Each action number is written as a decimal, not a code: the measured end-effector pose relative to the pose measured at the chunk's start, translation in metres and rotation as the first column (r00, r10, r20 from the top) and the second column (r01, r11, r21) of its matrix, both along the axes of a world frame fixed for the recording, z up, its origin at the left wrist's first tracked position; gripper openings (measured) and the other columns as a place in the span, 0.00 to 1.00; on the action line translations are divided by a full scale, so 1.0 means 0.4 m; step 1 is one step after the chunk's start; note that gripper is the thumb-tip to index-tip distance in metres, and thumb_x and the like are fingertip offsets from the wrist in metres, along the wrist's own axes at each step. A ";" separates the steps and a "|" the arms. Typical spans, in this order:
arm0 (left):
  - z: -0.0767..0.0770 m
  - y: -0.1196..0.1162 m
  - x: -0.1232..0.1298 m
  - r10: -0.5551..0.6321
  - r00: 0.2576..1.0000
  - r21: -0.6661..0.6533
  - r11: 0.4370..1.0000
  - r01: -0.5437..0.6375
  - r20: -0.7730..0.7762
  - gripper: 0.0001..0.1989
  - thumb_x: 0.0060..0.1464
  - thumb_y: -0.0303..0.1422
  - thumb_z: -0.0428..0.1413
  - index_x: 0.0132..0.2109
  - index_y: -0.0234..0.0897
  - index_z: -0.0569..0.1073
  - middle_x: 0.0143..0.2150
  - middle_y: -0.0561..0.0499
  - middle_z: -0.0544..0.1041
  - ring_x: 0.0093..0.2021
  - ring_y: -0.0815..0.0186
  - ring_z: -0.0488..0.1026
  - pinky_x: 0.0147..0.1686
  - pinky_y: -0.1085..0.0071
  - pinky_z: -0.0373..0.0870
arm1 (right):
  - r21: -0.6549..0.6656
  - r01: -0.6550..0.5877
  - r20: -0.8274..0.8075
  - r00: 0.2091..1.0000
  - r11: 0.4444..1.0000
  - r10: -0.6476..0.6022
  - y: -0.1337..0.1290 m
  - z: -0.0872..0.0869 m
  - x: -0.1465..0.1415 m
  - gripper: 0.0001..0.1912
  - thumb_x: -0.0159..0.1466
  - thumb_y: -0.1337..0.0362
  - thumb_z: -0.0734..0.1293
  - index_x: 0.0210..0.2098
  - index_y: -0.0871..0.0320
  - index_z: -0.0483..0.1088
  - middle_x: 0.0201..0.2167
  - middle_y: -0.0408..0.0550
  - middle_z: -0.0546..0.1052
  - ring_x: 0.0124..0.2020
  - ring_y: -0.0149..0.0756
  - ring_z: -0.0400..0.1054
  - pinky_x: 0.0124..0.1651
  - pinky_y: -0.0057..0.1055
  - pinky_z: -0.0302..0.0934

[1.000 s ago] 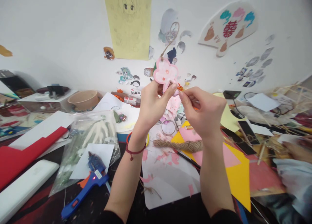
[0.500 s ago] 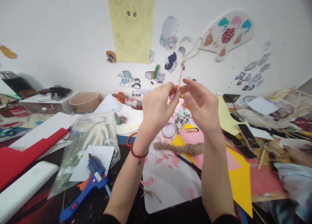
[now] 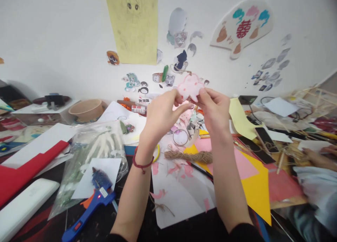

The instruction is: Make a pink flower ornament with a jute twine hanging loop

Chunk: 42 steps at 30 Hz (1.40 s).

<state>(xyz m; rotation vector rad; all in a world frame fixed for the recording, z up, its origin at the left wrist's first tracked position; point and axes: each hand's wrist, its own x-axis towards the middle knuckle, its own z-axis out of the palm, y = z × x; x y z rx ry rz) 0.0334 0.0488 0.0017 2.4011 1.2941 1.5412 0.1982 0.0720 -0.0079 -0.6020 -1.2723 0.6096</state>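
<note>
Your right hand [image 3: 218, 108] pinches the pink flower cutout [image 3: 190, 85] by its right edge; your left hand [image 3: 161, 112], thumb and fingers parted, is at its left.

Smooth, matt paper is seen in the yellow sheet [image 3: 256, 182] and the white sheet [image 3: 181, 203]. Clear, glossy, crinkled plastic is shown by the bag [image 3: 79, 178], and smooth blue plastic by the glue gun body [image 3: 88, 212]. Rough, fibrous strands are twisted into the twine bundle [image 3: 188, 157]. A pale pink surface with a matt look and red spots is presented by the flower-shaped piece [image 3: 190, 87]. The white case [image 3: 28, 203] is smooth, with a faint sheen.
</note>
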 end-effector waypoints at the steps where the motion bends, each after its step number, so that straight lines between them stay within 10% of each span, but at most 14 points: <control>1: 0.001 0.004 -0.008 0.015 0.999 0.007 1.000 -0.015 0.045 0.16 0.61 0.47 0.60 0.35 0.39 0.71 0.34 0.53 0.79 0.30 0.67 0.71 0.31 0.68 0.57 | -0.003 -0.015 -0.010 1.000 1.000 0.015 0.000 0.000 -0.003 0.14 0.59 0.51 0.75 0.30 0.56 0.77 0.28 0.43 0.77 0.32 0.34 0.75 0.45 0.37 0.74; 19: -0.008 0.066 -0.058 -0.221 0.909 0.173 0.970 0.169 0.353 0.06 0.61 0.32 0.59 0.35 0.39 0.76 0.33 0.52 0.81 0.33 0.69 0.74 0.37 0.71 0.69 | -0.194 -0.381 0.239 0.875 0.904 0.421 0.033 -0.042 -0.020 0.22 0.60 0.50 0.76 0.48 0.55 0.78 0.48 0.49 0.82 0.47 0.36 0.78 0.53 0.36 0.72; 29: -0.043 0.101 -0.055 -0.300 0.917 0.053 0.953 0.297 0.264 0.07 0.60 0.33 0.61 0.33 0.36 0.77 0.29 0.53 0.79 0.30 0.69 0.73 0.35 0.73 0.68 | 0.020 -0.180 0.153 0.973 0.983 0.175 0.056 -0.042 -0.010 0.15 0.57 0.51 0.77 0.39 0.53 0.81 0.35 0.44 0.83 0.35 0.37 0.77 0.41 0.34 0.73; 36: 0.018 0.059 -0.039 -0.319 0.877 0.030 0.943 0.330 0.360 0.10 0.63 0.38 0.57 0.39 0.37 0.78 0.37 0.50 0.82 0.36 0.67 0.77 0.38 0.73 0.70 | 0.073 -0.040 0.050 0.998 0.997 0.036 0.007 0.025 -0.009 0.13 0.54 0.53 0.79 0.32 0.55 0.82 0.29 0.42 0.82 0.29 0.33 0.74 0.36 0.31 0.71; 42: 0.049 0.011 -0.045 -0.298 0.898 -0.049 0.943 0.330 0.324 0.12 0.61 0.40 0.59 0.46 0.38 0.78 0.47 0.48 0.82 0.40 0.66 0.75 0.43 0.71 0.69 | 0.111 -0.019 0.036 0.999 0.994 0.015 -0.024 0.182 0.009 0.15 0.51 0.51 0.80 0.29 0.55 0.81 0.26 0.41 0.80 0.25 0.29 0.72 0.31 0.29 0.70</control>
